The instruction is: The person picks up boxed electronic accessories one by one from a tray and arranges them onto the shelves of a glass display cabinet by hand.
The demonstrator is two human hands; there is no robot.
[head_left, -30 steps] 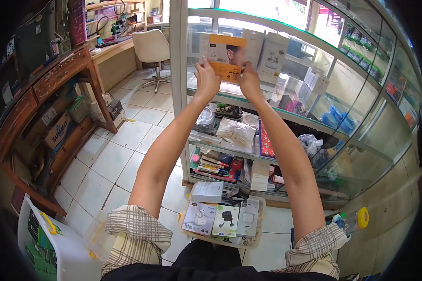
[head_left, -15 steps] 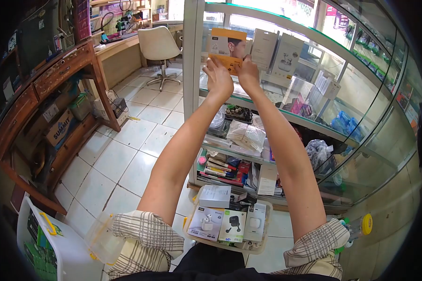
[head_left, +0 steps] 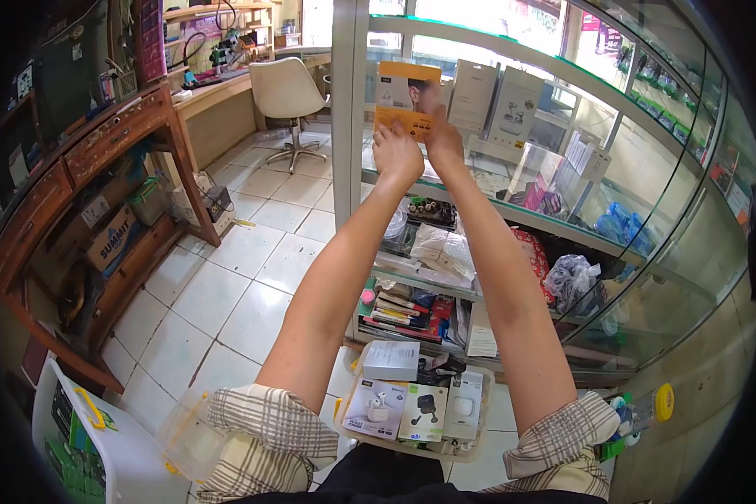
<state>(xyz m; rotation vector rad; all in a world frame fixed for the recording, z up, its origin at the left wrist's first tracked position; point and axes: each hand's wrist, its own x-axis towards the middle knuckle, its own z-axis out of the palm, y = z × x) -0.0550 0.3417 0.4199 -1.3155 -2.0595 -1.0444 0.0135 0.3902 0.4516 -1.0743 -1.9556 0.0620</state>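
Observation:
An orange-and-white earbud box (head_left: 401, 94) stands upright at the left end of the cabinet's upper shelf. My left hand (head_left: 397, 155) is at its lower front, fingers closed around the bottom edge. My right hand (head_left: 443, 141) grips its lower right side, fingertips slightly blurred. To the right stand a white box (head_left: 473, 94) and a white earbud box (head_left: 514, 105). Below my arms sits a plastic tub (head_left: 485, 395) with a white-and-purple earbud box (head_left: 376, 409), a green-and-white box (head_left: 422, 413), a white box (head_left: 462, 406) and a pale grey box (head_left: 391, 360).
The glass cabinet (head_left: 350, 168) has lower shelves with packets and bags. A chair (head_left: 286, 88) and wooden desk (head_left: 113, 126) stand left. At lower left are a white container (head_left: 118, 458) and a clear lid (head_left: 185, 433). A yellow-capped jar (head_left: 651, 412) is at right.
My left hand's fingers have drawn closer together on the lower part of the orange box. The view has shifted slightly, so everything appears a little lower. The box looks nearly still.

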